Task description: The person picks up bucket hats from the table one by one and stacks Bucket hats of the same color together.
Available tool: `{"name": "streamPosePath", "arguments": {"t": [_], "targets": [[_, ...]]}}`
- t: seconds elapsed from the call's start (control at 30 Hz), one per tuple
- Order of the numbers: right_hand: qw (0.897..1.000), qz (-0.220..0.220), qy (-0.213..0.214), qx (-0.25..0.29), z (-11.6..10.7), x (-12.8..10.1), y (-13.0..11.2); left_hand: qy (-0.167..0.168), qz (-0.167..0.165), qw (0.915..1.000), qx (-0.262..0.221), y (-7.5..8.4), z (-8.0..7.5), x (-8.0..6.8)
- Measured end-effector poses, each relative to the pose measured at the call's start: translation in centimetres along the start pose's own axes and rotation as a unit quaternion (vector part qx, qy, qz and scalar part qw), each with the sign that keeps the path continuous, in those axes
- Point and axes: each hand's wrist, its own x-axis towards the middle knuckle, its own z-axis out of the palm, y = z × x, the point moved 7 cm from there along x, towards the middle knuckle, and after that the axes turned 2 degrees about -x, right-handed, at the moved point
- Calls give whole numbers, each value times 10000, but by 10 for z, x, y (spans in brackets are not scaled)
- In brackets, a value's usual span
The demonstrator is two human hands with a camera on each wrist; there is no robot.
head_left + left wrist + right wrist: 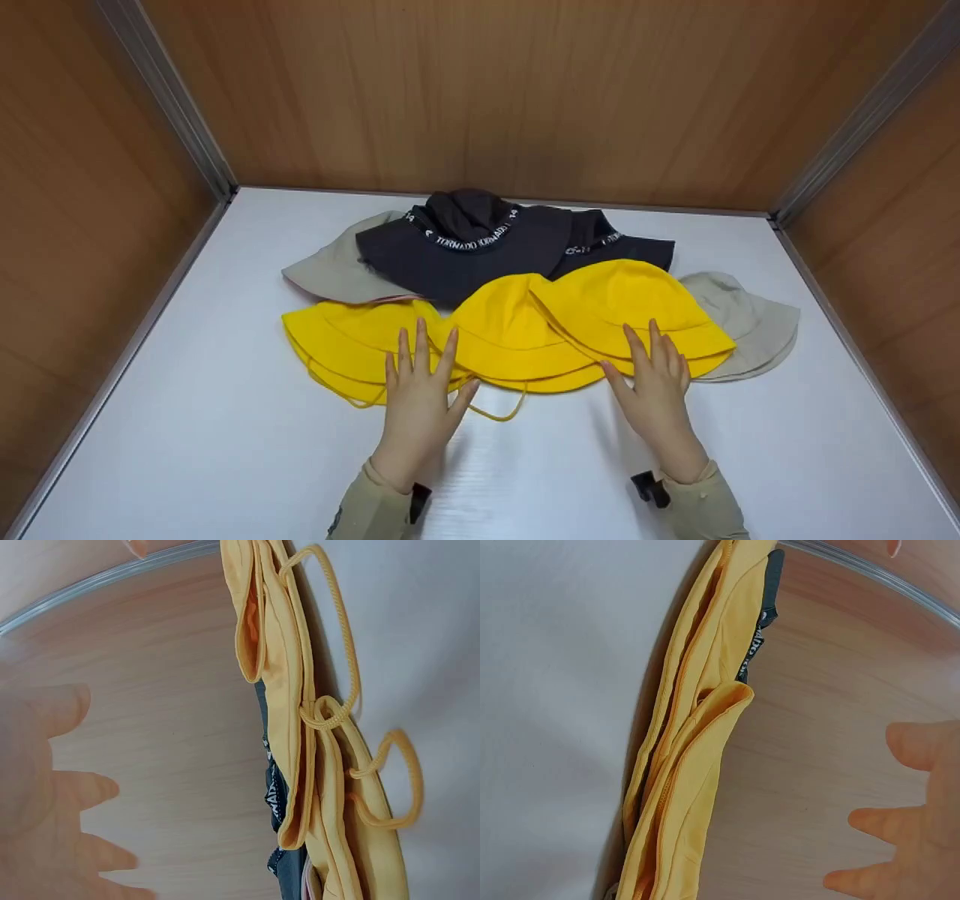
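Three yellow hats (517,330), two black (480,247), apparently two beige (750,322); both hands (420,390) flat.

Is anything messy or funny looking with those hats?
A little. The hats overlap in a loose heap instead of a neat stack, and a yellow cord from the yellow hats trails onto the white table between the left hand and right hand. Nothing looks torn.

Three overlapping bucket hats (517,330) in front row on table (225,450); lettered hats (465,247) behind; plain hats (337,266) at either end.
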Motion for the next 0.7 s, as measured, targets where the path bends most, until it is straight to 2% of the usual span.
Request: {"name": "streamPosePath", "arguments": {"t": [0.13,0.27,0.37,0.43,0.6,0.7], "targets": [[9947,371,-255,920,-7,6,15,-131,-69,9999,-51,-2,1,1],[9754,1061,-534,1855,-14,15,40,-250,-130,9996,-75,-6,5,0],[9621,1468,-528,2236,-21,22,62,-223,-98,9996,-139,-7,6,-1],[9588,1616,-451,2293,-26,27,77,-189,-58,9997,-168,-8,6,-2],[9600,1903,-203,2043,-36,42,117,-136,67,9997,-203,-7,6,-4],[9605,2078,-97,1851,-40,49,140,-245,53,9993,-265,-9,9,-5]]}}
